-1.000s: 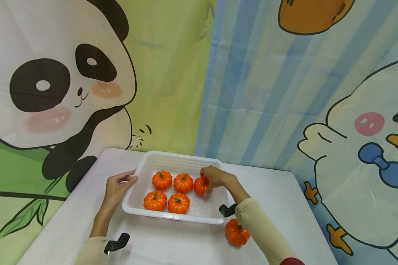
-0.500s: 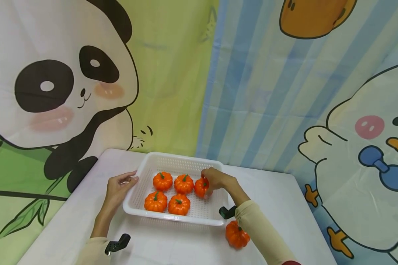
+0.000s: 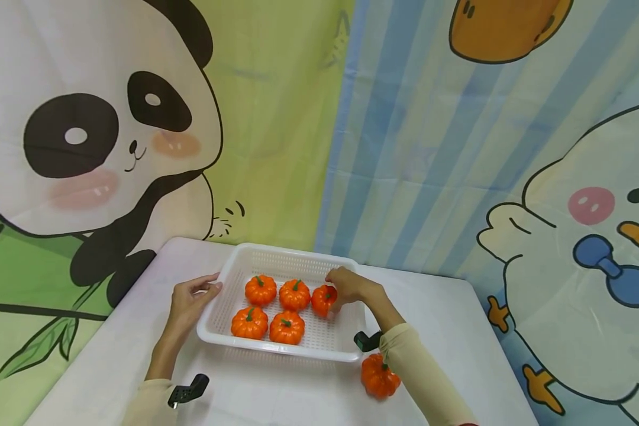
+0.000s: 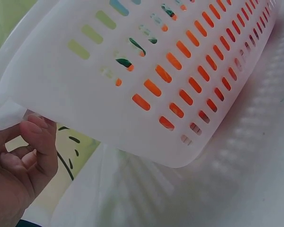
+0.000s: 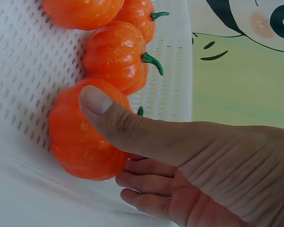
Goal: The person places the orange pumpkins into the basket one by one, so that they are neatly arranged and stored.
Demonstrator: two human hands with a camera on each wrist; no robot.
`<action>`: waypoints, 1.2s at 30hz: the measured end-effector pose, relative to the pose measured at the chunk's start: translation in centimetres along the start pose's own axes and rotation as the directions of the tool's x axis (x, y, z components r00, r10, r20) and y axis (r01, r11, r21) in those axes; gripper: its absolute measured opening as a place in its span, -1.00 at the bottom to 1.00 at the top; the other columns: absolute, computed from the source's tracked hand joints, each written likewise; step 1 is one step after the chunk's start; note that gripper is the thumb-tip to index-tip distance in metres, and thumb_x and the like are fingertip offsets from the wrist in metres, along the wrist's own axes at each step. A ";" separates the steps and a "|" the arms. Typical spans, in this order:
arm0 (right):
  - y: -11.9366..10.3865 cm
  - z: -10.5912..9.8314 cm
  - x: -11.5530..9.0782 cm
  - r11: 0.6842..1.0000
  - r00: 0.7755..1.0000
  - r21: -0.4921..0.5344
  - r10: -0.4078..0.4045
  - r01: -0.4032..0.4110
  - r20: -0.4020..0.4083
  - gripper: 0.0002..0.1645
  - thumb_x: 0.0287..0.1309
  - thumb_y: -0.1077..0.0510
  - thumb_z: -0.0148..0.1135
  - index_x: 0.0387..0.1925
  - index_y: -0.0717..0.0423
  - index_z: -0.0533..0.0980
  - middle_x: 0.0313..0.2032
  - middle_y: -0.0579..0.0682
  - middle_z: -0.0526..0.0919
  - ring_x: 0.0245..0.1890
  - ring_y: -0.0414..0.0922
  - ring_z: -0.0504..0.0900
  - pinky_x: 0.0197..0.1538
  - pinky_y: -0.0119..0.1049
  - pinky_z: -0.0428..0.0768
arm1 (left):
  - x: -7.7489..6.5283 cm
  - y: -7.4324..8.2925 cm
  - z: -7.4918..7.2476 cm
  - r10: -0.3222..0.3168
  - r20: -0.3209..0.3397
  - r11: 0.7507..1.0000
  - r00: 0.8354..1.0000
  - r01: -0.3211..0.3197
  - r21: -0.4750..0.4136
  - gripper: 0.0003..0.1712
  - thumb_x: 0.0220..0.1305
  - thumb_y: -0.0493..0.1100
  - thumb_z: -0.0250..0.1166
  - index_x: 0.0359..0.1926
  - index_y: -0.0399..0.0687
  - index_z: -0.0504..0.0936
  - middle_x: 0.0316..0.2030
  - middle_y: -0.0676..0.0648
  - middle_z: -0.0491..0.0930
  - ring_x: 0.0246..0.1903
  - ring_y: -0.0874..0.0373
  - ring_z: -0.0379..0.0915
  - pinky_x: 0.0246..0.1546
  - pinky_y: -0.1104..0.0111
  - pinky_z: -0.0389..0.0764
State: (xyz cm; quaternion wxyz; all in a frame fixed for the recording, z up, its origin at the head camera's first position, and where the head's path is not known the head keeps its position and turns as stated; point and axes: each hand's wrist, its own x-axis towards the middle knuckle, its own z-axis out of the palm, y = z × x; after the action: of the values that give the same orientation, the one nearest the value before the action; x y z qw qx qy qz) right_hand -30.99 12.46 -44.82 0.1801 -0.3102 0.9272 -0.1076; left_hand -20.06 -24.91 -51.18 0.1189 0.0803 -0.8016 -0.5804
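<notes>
A white perforated plastic basket (image 3: 319, 354) holds several small orange pumpkins with green stems, such as the pumpkin (image 3: 249, 323) at its front left. My left hand (image 3: 190, 300) grips the basket's left rim; in the left wrist view its thumb and fingers (image 4: 38, 137) meet under the rim's edge. Inside the basket at the right, my right hand (image 3: 351, 290) holds the rightmost pumpkin (image 3: 322, 300) in the back row. From the right wrist view, the thumb lies across that pumpkin (image 5: 80, 137) and the fingers are curled behind it, their tips partly hidden.
Another orange pumpkin (image 3: 378, 378) sits on the white table (image 3: 277, 390) outside the basket's front right corner, partly under the right forearm. A printed curtain (image 3: 277, 118) with a panda and a white bird hangs close behind the table.
My right hand has shifted very slightly to the right at the pumpkin, showing a bit more of it. The left hand, basket and other pumpkins stay in place.
</notes>
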 end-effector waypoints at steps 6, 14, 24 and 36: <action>-0.5 -1.0 -1.5 0.999 1.000 0.031 -0.007 0.008 -0.028 0.10 -0.27 -0.05 0.71 0.30 0.29 0.42 0.25 0.20 0.53 0.27 0.13 0.43 0.39 0.04 0.45 | -0.2 -0.2 -0.2 -0.003 -0.015 1.000 1.000 0.003 0.018 -0.43 0.33 0.05 0.36 0.24 -0.17 0.60 -0.15 -0.22 0.67 -0.40 0.32 0.67 -0.36 0.46 0.70; -1.1 -2.1 -4.2 0.995 0.997 0.093 0.029 -0.022 -0.075 0.12 -0.24 -0.04 0.70 0.37 0.19 0.38 0.33 0.13 0.48 0.31 0.08 0.43 0.38 0.05 0.47 | -0.3 -0.3 -0.2 0.004 -0.026 1.000 1.000 -0.004 0.029 -0.45 0.33 0.05 0.36 0.23 -0.15 0.62 -0.15 -0.24 0.68 -0.42 0.34 0.64 -0.36 0.48 0.68; -0.9 -2.5 -8.2 0.992 0.981 0.109 0.080 -0.061 -0.174 0.11 -0.27 -0.08 0.70 0.38 0.04 0.41 0.29 -0.02 0.55 0.21 0.01 0.48 0.29 0.01 0.56 | -0.5 -0.4 -0.2 -0.011 -0.016 1.000 1.000 0.012 0.017 -0.44 0.33 0.04 0.36 0.23 -0.17 0.62 -0.15 -0.25 0.67 -0.41 0.32 0.64 -0.36 0.48 0.69; -0.1 -2.5 -12.3 0.981 0.951 0.141 0.168 -0.135 -0.259 0.10 -0.29 -0.08 0.71 0.36 0.04 0.44 0.20 -0.02 0.61 0.11 -0.01 0.50 0.18 0.01 0.59 | 0.1 0.0 0.0 0.009 -0.013 1.000 1.000 -0.009 0.027 -0.45 0.34 0.03 0.35 0.22 -0.18 0.62 -0.21 -0.15 0.69 -0.41 0.33 0.63 -0.36 0.49 0.69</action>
State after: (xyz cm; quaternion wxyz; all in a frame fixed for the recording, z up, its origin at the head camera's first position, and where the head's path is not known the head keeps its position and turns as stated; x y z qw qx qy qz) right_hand -22.78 20.20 -39.22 0.0783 -0.2090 0.9559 -0.1910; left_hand -20.14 -24.95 -51.13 0.1258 0.0822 -0.8089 -0.5684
